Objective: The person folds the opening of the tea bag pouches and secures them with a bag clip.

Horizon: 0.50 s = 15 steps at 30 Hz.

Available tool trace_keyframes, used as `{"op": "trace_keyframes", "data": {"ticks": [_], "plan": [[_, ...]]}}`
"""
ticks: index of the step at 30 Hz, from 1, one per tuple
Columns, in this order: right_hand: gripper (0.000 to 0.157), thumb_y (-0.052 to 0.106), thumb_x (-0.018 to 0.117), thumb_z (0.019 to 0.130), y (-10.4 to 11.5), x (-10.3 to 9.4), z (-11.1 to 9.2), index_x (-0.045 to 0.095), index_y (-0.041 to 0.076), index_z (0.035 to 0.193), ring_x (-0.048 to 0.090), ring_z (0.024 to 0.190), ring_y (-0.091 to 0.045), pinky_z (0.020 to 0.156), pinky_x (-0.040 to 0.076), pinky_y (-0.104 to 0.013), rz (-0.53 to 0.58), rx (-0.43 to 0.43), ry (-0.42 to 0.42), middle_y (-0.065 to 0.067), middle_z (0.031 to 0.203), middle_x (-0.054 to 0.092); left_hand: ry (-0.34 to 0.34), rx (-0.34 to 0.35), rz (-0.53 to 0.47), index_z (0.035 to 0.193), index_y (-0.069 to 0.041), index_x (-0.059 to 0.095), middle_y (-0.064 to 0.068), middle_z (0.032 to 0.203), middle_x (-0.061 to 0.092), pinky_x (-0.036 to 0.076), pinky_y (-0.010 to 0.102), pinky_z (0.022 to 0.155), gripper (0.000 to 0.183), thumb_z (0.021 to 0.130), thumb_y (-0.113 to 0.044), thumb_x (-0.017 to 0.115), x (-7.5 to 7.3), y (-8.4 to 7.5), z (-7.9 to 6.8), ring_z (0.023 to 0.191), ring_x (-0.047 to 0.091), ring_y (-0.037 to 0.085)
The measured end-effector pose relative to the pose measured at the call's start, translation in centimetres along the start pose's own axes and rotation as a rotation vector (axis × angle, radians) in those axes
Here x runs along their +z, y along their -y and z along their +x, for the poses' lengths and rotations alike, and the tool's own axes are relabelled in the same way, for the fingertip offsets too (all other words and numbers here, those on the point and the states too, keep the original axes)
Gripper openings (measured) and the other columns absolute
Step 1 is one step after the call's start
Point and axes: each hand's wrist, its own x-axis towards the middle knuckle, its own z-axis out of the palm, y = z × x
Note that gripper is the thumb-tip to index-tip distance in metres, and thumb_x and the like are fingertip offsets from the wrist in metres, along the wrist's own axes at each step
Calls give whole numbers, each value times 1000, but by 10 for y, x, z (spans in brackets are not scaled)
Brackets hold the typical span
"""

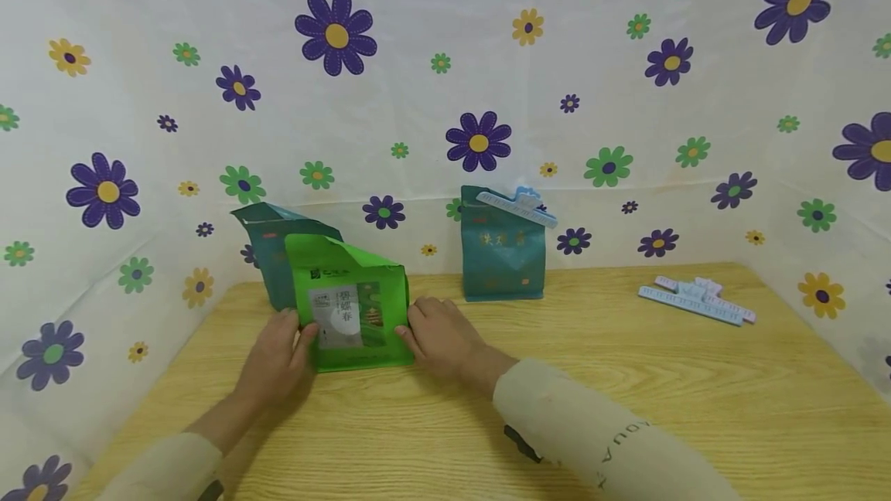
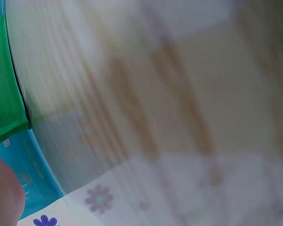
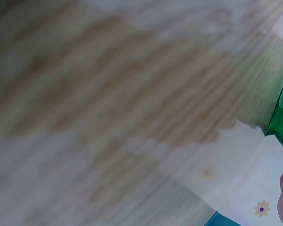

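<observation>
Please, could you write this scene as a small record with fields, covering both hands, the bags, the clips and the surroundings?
left hand: holds the green bag at its left side
right hand: holds its right side
green bag: upright, no clip visible
left teal bag: behind the green bag, partly hidden
right teal bag: upright, blue clip across its top
loose clips: one pale blue, one pinkish
surface: wood-grain table
backdrop: white, flower-patterned
</observation>
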Motion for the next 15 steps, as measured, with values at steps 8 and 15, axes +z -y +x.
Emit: {"op": "trace_keyframes", "data": {"ticks": [8, 15], "plan": [[30, 38, 37, 108, -2, 1, -2, 54, 14, 101, 49, 88, -13, 78, 39, -28, -23, -23, -2, 1, 100, 56, -76, 65, 28, 81, -4, 47, 10, 84, 47, 38, 37, 67, 21, 100, -5, 55, 4, 0, 2, 76, 40, 19], [28, 34, 40, 108, -9, -2, -7, 54, 11, 100, 48, 85, -15, 82, 46, -31, -21, -53, -14, 0, 95, 54, -93, 93, 26, 79, -4, 46, 8, 79, 44, 37, 36, 67, 22, 97, -2, 57, 10, -2, 4, 74, 39, 21]]}}
